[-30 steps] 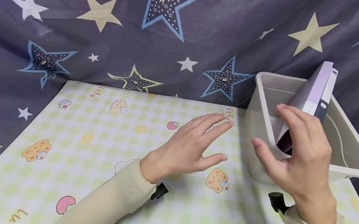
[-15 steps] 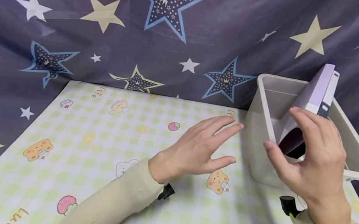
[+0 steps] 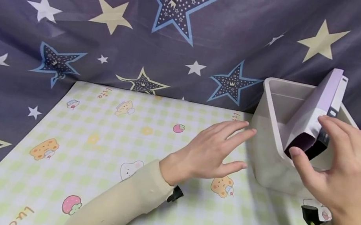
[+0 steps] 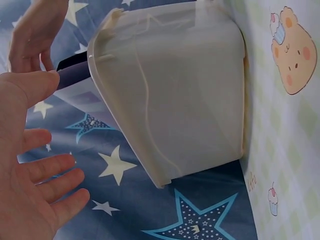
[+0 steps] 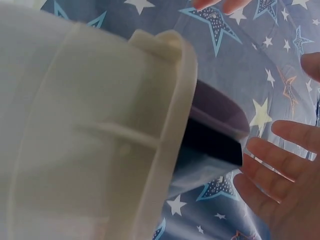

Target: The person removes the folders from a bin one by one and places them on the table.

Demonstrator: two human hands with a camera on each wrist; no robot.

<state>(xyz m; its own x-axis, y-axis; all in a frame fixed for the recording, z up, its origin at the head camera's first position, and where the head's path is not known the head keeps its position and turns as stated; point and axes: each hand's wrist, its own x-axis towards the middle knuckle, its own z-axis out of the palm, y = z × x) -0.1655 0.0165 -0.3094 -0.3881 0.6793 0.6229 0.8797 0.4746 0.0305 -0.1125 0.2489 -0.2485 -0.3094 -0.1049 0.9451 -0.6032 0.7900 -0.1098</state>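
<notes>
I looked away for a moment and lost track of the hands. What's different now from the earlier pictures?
The right hand has moved to the right, uncovering more of the lavender file. The left hand has shifted slightly right, toward the bin. Nothing was visibly taken hold of or let go. The bin, lavender file and black-and-white file look unmoved.

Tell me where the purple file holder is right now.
In the head view, the purple file holder sits tilted in the pale bin at right, just left of the black-and-white holder and near the right hand.
</notes>
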